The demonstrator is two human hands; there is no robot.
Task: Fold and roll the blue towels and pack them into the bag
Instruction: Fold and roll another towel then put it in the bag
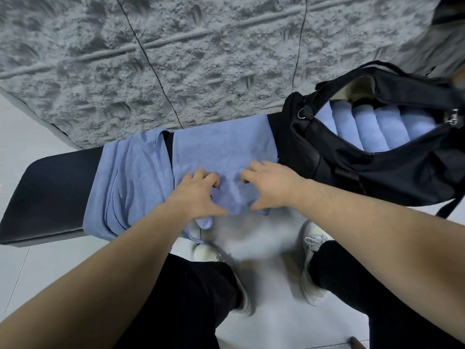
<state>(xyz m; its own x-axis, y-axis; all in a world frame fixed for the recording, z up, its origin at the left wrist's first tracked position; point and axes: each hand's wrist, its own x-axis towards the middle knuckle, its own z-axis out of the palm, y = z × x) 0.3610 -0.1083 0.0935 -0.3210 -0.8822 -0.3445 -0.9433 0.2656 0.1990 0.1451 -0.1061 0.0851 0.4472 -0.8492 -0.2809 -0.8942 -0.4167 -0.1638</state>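
Note:
A folded blue towel (224,147) lies across the black bench (50,192), its near end bunched up at the bench's front edge. My left hand (198,195) and my right hand (271,185) both grip that near end, fingers curled into the cloth. To the left, a looser pile of blue towels (125,182) drapes over the bench and hangs off the front. On the right end of the bench stands an open black bag (377,172) with several rolled blue towels (372,127) packed side by side inside.
A rough grey textured wall (176,59) rises right behind the bench. The floor is pale tile (264,248). My legs in black trousers and white shoes (314,260) stand just in front of the bench. The bag's strap hangs off the right end.

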